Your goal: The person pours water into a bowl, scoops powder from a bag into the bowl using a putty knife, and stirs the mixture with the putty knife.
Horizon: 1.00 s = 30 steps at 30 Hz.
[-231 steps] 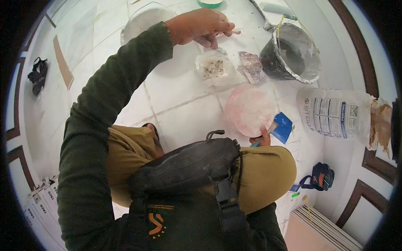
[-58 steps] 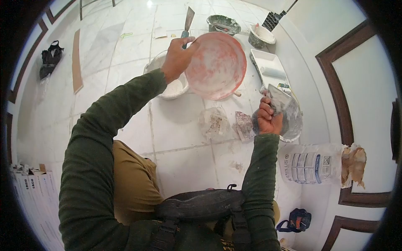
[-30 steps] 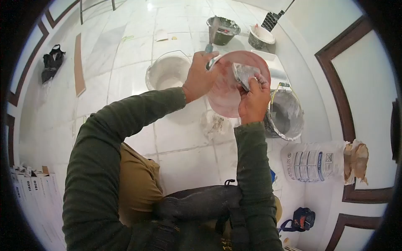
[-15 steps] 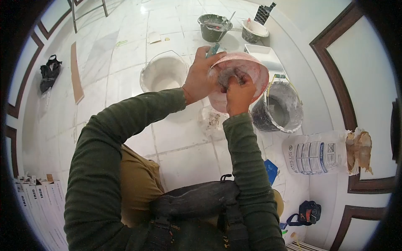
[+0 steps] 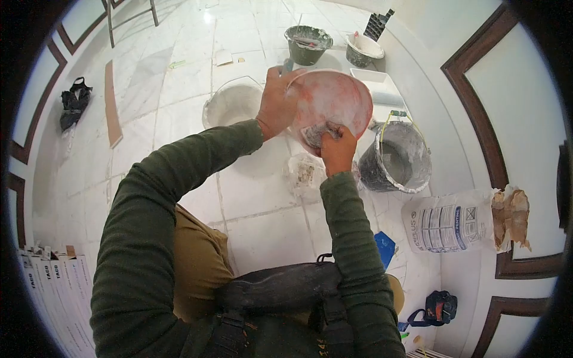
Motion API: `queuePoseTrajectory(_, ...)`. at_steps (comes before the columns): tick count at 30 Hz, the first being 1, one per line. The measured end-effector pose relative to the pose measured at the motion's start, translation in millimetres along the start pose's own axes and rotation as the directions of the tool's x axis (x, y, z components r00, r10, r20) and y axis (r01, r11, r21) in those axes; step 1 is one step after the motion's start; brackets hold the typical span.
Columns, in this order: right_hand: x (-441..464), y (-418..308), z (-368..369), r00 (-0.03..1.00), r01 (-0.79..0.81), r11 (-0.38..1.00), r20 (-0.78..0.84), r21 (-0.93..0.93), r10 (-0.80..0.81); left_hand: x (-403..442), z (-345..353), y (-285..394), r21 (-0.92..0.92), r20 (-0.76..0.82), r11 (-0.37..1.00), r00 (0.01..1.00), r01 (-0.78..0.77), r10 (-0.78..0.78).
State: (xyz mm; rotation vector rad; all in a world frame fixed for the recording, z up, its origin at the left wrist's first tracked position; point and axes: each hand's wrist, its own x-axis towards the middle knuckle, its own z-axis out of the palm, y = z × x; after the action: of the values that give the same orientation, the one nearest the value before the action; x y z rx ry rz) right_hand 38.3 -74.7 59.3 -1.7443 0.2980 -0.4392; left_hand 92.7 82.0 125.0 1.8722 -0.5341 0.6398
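Observation:
A pink bowl (image 5: pixel 334 95), smeared with white residue, is held up with its open side towards me. My left hand (image 5: pixel 277 104) is closed on the bowl's left rim. A teal handle (image 5: pixel 288 64) sticks up by that hand's fingertips; whether the fingers grip it too I cannot tell. My right hand (image 5: pixel 338 146) pinches a crumpled grey scrubbing pad (image 5: pixel 313 136) against the lower inside wall of the bowl. The pad's exact kind is hard to make out.
A white bucket (image 5: pixel 209 110) stands behind my left forearm. At right are a dark bucket (image 5: pixel 373 164) with grey liquid, a white tray (image 5: pixel 382 83) and a paper sack (image 5: pixel 441 224). Farther back stand a green bucket (image 5: pixel 307 56) and another tub (image 5: pixel 358 58).
The bowl has shifted slightly left and tips more towards me. My right hand has moved the pad from the bowl's middle down to its lower side.

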Motion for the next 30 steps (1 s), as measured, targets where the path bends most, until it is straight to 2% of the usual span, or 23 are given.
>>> queuePoseTrajectory(2, 6, 17, 1, 0.998, 0.054, 0.995, 0.023, 0.083, -0.057, 4, -3, -5, 0.013, -0.009, 1.000, 1.000, -0.028, 0.029)
queuePoseTrajectory(5, 16, 24, -10, 0.999, -0.020, 0.991, 0.044, -0.129, 0.026, 2, -5, -12, 0.035, -0.011, 0.992, 0.992, -0.124, 0.125)
queuePoseTrajectory(8, 7, -24, -25, 0.997, -0.075, 0.970, -0.007, 0.231, 0.079, 12, -18, -12, 0.115, -0.020, 0.973, 0.979, -0.201, 0.205)
queuePoseTrajectory(11, 12, -41, -47, 0.971, -0.153, 0.910, -0.113, 0.386, 0.211, 23, -31, -20, 0.241, -0.015, 0.928, 0.955, -0.285, 0.297)
queuePoseTrajectory(14, 24, -6, -65, 0.923, -0.276, 0.844, -0.118, 0.460, 0.366, 36, -43, -29, 0.316, 0.023, 0.879, 0.929, -0.358, 0.370)
queuePoseTrajectory(15, 27, 11, -65, 0.899, -0.317, 0.807, -0.115, 0.498, 0.424, 39, -47, -24, 0.354, 0.039, 0.830, 0.894, -0.430, 0.447)
queuePoseTrajectory(18, 29, 69, -62, 0.906, -0.301, 0.720, -0.048, 0.625, 0.420, 51, -58, -5, 0.418, 0.093, 0.691, 0.784, -0.590, 0.614)
queuePoseTrajectory(21, 6, 70, -57, 0.891, -0.434, 0.763, 0.103, 0.479, 0.442, 54, -61, -4, 0.420, 0.121, 0.646, 0.745, -0.637, 0.656)
queuePoseTrajectory(23, 10, 86, -49, 0.860, -0.504, 0.848, -0.001, 0.164, 0.511, 54, -62, -3, 0.445, 0.135, 0.640, 0.754, -0.626, 0.643)
queuePoseTrajectory(24, 13, 84, -48, 0.845, -0.533, 0.846, -0.059, -0.002, 0.532, 54, -63, -3, 0.428, 0.153, 0.623, 0.732, -0.655, 0.664)
queuePoseTrajectory(27, 28, 74, -60, 0.872, -0.477, 0.864, 0.037, -0.161, 0.488, 51, -58, -2, 0.408, 0.140, 0.677, 0.775, -0.613, 0.616)
queuePoseTrajectory(29, 47, 102, -60, 0.929, -0.211, 0.911, 0.217, -0.355, 0.300, 52, -48, -1, 0.369, 0.136, 0.736, 0.816, -0.568, 0.562)
queuePoseTrajectory(30, 50, 97, -66, 0.913, -0.172, 0.912, 0.287, -0.373, 0.290, 53, -42, 0, 0.347, 0.137, 0.762, 0.834, -0.546, 0.535)
